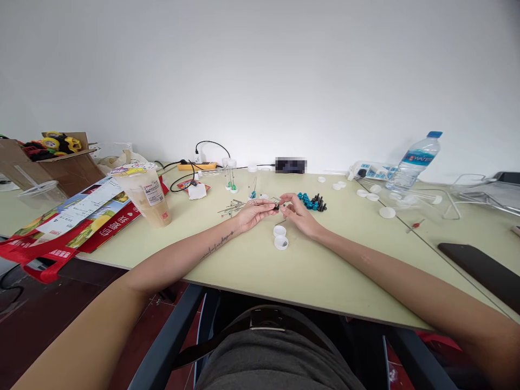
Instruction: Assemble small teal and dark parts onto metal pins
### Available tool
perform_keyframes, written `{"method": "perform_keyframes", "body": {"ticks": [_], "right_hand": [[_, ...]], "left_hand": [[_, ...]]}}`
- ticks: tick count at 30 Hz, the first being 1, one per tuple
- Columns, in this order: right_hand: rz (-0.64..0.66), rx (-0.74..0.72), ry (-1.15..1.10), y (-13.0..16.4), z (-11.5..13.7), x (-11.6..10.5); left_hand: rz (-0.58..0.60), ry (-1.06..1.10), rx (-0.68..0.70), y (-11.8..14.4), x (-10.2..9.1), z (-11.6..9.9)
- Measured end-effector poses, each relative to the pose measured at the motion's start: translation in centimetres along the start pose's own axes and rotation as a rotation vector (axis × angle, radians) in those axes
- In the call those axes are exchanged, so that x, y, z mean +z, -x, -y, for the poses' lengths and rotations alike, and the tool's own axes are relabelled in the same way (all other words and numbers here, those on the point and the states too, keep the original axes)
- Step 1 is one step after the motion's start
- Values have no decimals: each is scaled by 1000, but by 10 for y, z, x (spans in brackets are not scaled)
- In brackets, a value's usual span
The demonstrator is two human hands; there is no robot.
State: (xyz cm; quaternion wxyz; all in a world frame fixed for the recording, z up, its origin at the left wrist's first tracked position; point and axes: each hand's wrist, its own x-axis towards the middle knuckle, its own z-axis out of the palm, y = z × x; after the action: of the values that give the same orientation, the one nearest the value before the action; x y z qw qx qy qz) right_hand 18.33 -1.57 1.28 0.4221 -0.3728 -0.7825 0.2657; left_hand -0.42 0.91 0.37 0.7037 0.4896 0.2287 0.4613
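Note:
My left hand (255, 214) is closed in a pinch around a small black piece (277, 207). Against it from the other side, my right hand (299, 216) has its fingertips pressed together; anything in them is too small to name. Just below the hands stand two round white caps (280, 231), the nearer with tiny dark bits inside. Thin metal rods (231, 208) lie loose beyond my left hand. Beside my right hand is a pile of small blue pieces (307, 201) and small black pieces (320, 203).
Clear tubes with green pieces (232, 181) stand near the wall. On the left are a drink cup (146, 197), a red bag (73, 216) and a cardboard box (69, 168). A water bottle (414, 162), white power strip (374, 170) and dark phone (479, 271) are right.

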Motion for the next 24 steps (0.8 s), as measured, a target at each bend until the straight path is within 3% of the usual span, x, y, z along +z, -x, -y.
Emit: {"method": "perform_keyframes", "body": {"ticks": [8, 17, 24], "right_hand": [[97, 11, -1, -2, -2, 0], [110, 39, 10, -2, -5, -1], [39, 24, -25, -2, -2, -1]], "left_hand": [[4, -17, 2, 0, 0, 0], [3, -21, 1, 0, -1, 0], [-18, 6, 2, 0, 1, -1]]}}
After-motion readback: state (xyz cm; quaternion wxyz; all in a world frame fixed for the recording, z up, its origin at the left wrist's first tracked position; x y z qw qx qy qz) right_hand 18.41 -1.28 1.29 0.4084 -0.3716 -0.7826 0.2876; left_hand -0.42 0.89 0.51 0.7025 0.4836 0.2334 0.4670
